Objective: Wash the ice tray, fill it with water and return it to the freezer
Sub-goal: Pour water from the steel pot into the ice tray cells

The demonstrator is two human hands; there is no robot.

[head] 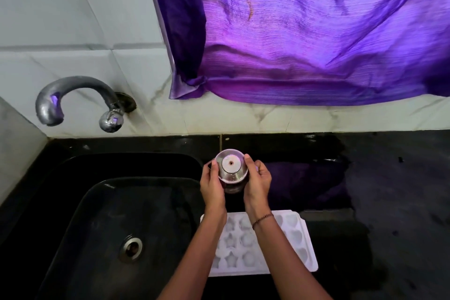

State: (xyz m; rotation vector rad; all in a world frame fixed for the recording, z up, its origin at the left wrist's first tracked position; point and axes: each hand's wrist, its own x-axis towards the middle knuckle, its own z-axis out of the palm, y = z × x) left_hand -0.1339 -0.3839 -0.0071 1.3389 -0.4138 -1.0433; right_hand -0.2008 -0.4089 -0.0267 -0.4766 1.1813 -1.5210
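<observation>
Left hand [212, 187] and right hand [258, 182] both curl round a small dark bottle with a shiny round cap [231, 170] (soap, probably), which could slip and spill onto the white plastic ice tray [295, 237] lying on the black table [401, 190] beside the black sink [97, 214].

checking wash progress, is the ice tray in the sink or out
Out: the ice tray lies flat, cavities up, on the black counter just right of the sink.
</observation>
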